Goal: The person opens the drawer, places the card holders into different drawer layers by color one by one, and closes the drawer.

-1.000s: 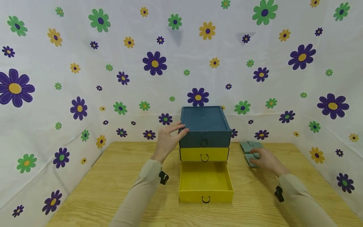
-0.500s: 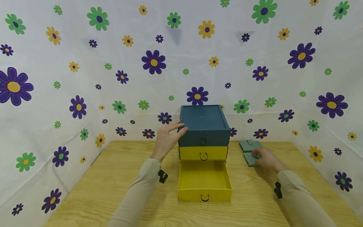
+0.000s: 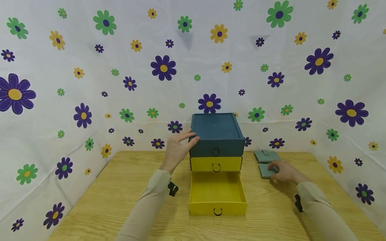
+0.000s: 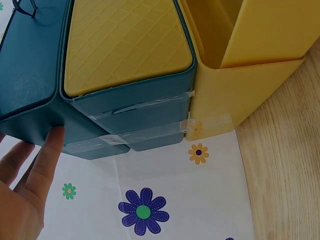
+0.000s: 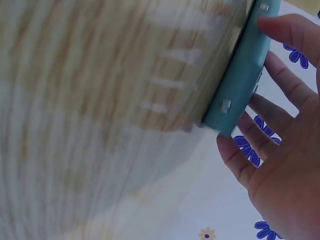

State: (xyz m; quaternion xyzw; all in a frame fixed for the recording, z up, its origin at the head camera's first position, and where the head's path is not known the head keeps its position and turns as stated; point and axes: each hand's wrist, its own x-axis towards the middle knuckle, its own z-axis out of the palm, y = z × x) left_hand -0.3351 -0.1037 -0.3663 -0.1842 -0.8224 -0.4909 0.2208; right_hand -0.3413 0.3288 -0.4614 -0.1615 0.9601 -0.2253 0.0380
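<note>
In the head view my left hand (image 3: 176,149) rests its fingertips and thumb on the left front corner of the dark blue top drawer unit (image 3: 221,147). Its fingers are fairly straight, and the left wrist view shows a fingertip against the unit's side wall. Over on the right, my right hand (image 3: 284,172) holds the edge of a small teal wallet (image 3: 264,170) lying on the table. Up close, the right wrist view shows the thumb and fingers around the wallet's edge (image 5: 240,70), which has two metal snaps. A second teal wallet (image 3: 266,156) lies just behind.
Below the blue unit are a closed yellow drawer (image 3: 202,164) and a pulled-out yellow drawer (image 3: 217,187) that juts toward me. All stand on a wood-grain table (image 3: 126,201) enclosed by flower-print cloth (image 3: 129,60).
My right hand has shifted slightly to the right at the front wallet, uncovering more of its left part. The left hand keeps its place on the blue unit.
</note>
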